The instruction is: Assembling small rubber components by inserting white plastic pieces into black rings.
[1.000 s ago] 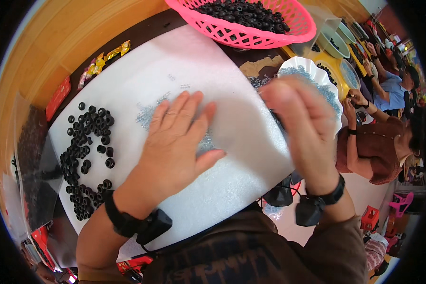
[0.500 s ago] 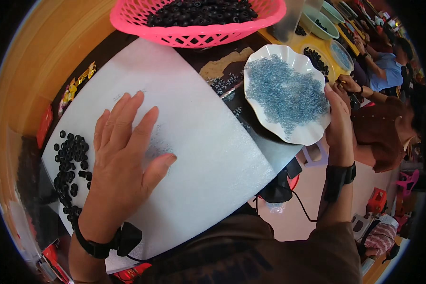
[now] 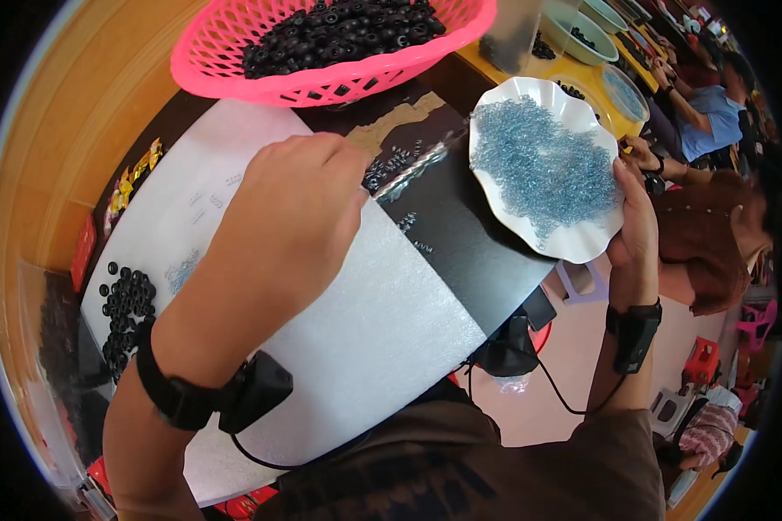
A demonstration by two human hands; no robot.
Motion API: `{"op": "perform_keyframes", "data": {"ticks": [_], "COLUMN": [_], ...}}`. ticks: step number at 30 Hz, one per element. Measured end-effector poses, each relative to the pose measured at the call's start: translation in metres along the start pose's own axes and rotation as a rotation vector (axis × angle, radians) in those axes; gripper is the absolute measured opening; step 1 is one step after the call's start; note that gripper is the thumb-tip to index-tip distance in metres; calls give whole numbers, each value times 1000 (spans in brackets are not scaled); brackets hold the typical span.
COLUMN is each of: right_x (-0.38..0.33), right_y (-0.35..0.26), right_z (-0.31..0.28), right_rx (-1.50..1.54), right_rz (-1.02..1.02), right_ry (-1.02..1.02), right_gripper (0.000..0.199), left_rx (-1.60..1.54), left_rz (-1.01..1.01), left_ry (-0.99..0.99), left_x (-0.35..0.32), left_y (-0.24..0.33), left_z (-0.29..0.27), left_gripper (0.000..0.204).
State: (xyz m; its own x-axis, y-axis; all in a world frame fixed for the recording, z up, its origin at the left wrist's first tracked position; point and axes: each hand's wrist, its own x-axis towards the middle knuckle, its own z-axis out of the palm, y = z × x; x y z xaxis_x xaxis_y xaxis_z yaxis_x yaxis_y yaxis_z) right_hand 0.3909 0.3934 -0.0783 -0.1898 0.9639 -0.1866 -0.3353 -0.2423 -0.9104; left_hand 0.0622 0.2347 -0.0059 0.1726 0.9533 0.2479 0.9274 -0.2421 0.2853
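Right hand [image 3: 636, 227] grips the white plate [image 3: 573, 247] of blue rings [image 3: 543, 165] by its rim, tilted benchward, while left hand [image 3: 291, 217] rests curled, fingers together, on the foam sheet [image 3: 382, 321].

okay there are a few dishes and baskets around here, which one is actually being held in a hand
The white wavy-rimmed plate heaped with small blue rings, held at its edge by the right hand. The pink basket of black rings sits on the table, unheld.

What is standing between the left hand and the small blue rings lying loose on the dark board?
Nothing visible. The left hand has its fingertips right at the loose blue rings on the dark board. The right hand holds the white dish off to the side.
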Motion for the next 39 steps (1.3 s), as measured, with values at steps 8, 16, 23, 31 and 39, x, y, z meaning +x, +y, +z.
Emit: {"op": "perform_keyframes", "data": {"ticks": [8, 16, 23, 31, 39], "right_x": [43, 94, 96, 90, 93], "right_y": [3, 44, 69, 74, 84], "right_z": [-42, -34, -5, 11, -4], "right_rx": [52, 121, 127, 118, 91], "right_rz": [-66, -94, 31, 104, 135], "right_ry": [93, 153, 68, 71, 29], "right_gripper": [30, 31, 34, 26, 29], "left_rx": [163, 289, 143, 46, 101], "left_rz": [-52, 81, -21, -5, 13], "left_ry": [-125, 46, -76, -132, -339], "left_x": [14, 8, 25, 45, 49], "left_y": [-10, 5, 13, 10, 3], "left_z": [15, 21, 20, 24, 11], "left_gripper": [26, 31, 34, 42, 36]}}
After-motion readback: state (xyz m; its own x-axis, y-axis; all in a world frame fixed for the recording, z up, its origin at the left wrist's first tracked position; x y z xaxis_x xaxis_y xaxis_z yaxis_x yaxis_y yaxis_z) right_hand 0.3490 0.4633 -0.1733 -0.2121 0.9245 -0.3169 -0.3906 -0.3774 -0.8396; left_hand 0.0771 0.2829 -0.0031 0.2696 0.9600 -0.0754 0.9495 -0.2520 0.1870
